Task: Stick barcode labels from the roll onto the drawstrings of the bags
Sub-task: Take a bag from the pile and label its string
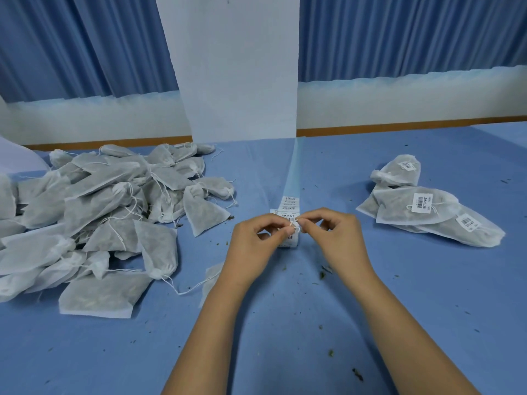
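Observation:
A strip of barcode labels (291,205) on translucent backing runs down the middle of the blue table toward me. My left hand (253,240) and my right hand (333,235) meet over its near end. Both pinch a white label together with a thin white drawstring (296,226) between thumb and fingertips. A grey-white bag (212,276) lies partly hidden under my left wrist. On the left sits a heap of several unlabelled drawstring bags (94,212). On the right lie labelled bags (422,209) with barcode stickers.
The blue table cover (285,337) carries scattered dark herb crumbs (358,374). A white pillar (236,67) stands behind the label strip, with blue curtains on both sides. A wooden table edge (399,128) runs along the back.

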Demonstrator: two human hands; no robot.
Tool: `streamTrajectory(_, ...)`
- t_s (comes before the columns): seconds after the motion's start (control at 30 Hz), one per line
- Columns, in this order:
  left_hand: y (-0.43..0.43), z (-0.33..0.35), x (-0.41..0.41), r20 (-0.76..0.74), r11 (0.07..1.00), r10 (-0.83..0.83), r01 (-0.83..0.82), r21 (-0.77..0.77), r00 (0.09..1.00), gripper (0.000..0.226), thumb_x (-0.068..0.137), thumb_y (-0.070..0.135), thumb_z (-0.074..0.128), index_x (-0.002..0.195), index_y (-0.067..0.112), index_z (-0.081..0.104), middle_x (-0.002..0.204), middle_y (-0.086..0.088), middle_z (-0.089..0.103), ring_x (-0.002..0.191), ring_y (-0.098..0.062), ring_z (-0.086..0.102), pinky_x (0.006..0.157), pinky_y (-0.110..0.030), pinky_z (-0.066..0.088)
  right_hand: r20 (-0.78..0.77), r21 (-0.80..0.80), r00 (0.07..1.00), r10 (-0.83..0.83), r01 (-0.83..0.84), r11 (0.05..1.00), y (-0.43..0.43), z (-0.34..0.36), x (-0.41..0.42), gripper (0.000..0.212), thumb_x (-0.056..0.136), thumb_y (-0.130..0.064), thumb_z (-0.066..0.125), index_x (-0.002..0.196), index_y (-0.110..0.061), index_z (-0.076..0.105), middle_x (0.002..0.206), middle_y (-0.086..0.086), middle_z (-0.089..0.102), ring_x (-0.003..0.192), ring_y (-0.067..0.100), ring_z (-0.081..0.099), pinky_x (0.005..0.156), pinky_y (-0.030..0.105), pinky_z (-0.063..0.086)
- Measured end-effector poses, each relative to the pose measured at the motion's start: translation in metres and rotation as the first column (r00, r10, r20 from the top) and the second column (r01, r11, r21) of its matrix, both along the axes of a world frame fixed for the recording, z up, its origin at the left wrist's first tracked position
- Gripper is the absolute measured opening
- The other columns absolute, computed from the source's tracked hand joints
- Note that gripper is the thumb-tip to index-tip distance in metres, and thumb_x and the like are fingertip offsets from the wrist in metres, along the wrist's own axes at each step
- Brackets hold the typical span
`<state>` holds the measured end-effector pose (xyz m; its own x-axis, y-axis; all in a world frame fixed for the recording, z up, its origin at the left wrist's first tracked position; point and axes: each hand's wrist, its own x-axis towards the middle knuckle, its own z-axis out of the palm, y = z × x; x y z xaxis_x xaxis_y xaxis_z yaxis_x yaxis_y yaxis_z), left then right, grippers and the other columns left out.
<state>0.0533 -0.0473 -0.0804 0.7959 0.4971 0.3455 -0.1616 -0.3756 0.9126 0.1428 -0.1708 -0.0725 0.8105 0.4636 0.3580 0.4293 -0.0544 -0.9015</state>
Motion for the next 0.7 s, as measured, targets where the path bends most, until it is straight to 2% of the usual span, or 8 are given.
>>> streamTrajectory(0.17, -0.0001, 0.0009, -0.0008, 0.094, 0.992, 0.128, -0.125, -0.034, 0.987, 0.014, 0.084, 0.005, 0.071, 0.078, 0.017, 0.075, 0.079, 0.008, 0.074, 0.076, -0.005, 0.066, 0.073, -0.012, 0.047, -0.056, -0.088, 0.993, 0.102, -0.107, 0.990, 0.0046, -0.0026, -0.0057, 0.024, 0.080, -0.011, 0.071, 0.064, -0.030, 0.071, 0.059, -0.015, 0.064, 0.049, 0.004, 0.039, 0.050, 0.014, 0.031)
streamTrajectory(0.27, 0.0008, 0.0000, -0.0002, 0.087, 0.992, 0.120, -0.116, -0.051, 0.989, 0.014, 0.084, 0.005, 0.071, 0.078, 0.017, 0.075, 0.078, 0.007, 0.074, 0.076, -0.007, 0.066, 0.072, -0.013, 0.047, -0.065, -0.099, 0.983, 0.173, -0.179, 0.979, 0.0043, -0.0026, -0.0085, 0.019, 0.081, -0.015, 0.072, 0.066, -0.026, 0.072, 0.062, -0.009, 0.067, 0.050, 0.004, 0.040, 0.051, 0.014, 0.032)
streamTrajectory(0.37, 0.0020, -0.0021, 0.0005, 0.071, 0.993, 0.115, -0.114, -0.027, 0.991, 0.012, 0.085, 0.009, 0.071, 0.078, 0.018, 0.074, 0.077, 0.006, 0.072, 0.074, -0.017, 0.063, 0.070, -0.017, 0.049, -0.007, -0.069, 0.990, 0.139, -0.140, 0.988, 0.0047, -0.0019, -0.0072, 0.015, 0.084, -0.022, 0.070, 0.069, -0.024, 0.071, 0.071, -0.004, 0.067, 0.058, 0.012, 0.044, 0.056, 0.020, 0.035)
streamTrajectory(0.43, 0.0028, -0.0033, 0.0005, 0.058, 0.994, 0.113, -0.113, 0.005, 0.992, 0.011, 0.085, 0.012, 0.071, 0.076, 0.020, 0.073, 0.075, 0.007, 0.070, 0.069, -0.014, 0.057, 0.065, -0.018, 0.046, -0.003, -0.023, 0.994, 0.109, -0.109, 0.994, 0.0053, -0.0015, -0.0070, 0.014, 0.084, -0.025, 0.069, 0.070, -0.023, 0.068, 0.074, 0.005, 0.066, 0.063, 0.019, 0.048, 0.058, 0.022, 0.036)
streamTrajectory(0.47, 0.0029, -0.0034, 0.0004, 0.051, 0.994, 0.106, -0.107, 0.016, 0.993, 0.013, 0.085, 0.013, 0.071, 0.075, 0.021, 0.072, 0.074, 0.007, 0.069, 0.067, -0.010, 0.055, 0.063, -0.017, 0.044, -0.001, -0.006, 0.995, 0.105, -0.105, 0.995, 0.0059, -0.0016, -0.0074, 0.014, 0.084, -0.023, 0.069, 0.069, -0.023, 0.066, 0.073, 0.007, 0.065, 0.061, 0.017, 0.048, 0.057, 0.021, 0.036)
streamTrajectory(0.53, 0.0023, -0.0019, 0.0003, 0.038, 0.996, 0.091, -0.091, 0.011, 0.995, 0.017, 0.085, 0.011, 0.070, 0.073, 0.023, 0.071, 0.072, 0.010, 0.068, 0.065, -0.004, 0.053, 0.060, -0.013, 0.041, 0.020, -0.002, 0.995, 0.095, -0.095, 0.996, 0.0071, -0.0022, -0.0082, 0.019, 0.084, -0.017, 0.069, 0.067, -0.024, 0.064, 0.066, -0.002, 0.062, 0.053, 0.005, 0.043, 0.054, 0.016, 0.034)
streamTrajectory(0.63, -0.0005, 0.0032, 0.0000, 0.022, 0.990, 0.038, -0.034, -0.137, 0.999, 0.024, 0.087, 0.006, 0.067, 0.071, 0.023, 0.072, 0.068, 0.011, 0.065, 0.057, -0.001, 0.048, 0.056, -0.010, 0.036, 0.092, -0.023, 0.993, 0.079, -0.077, 0.997, 0.0068, -0.0032, -0.0077, 0.018, 0.086, -0.009, 0.065, 0.071, -0.019, 0.062, 0.066, -0.012, 0.058, 0.056, 0.003, 0.045, 0.055, 0.012, 0.034)
streamTrajectory(0.7, -0.0035, 0.0062, -0.0009, 0.021, 0.950, -0.038, 0.043, -0.309, 0.999, 0.024, 0.089, 0.002, 0.062, 0.072, 0.015, 0.072, 0.065, 0.006, 0.062, 0.055, -0.004, 0.043, 0.053, -0.013, 0.033, 0.226, -0.070, 0.972, 0.066, -0.051, 0.996, 0.0062, -0.0046, -0.0068, 0.014, 0.087, -0.008, 0.063, 0.076, -0.016, 0.059, 0.073, -0.012, 0.056, 0.062, 0.006, 0.047, 0.059, 0.014, 0.035)
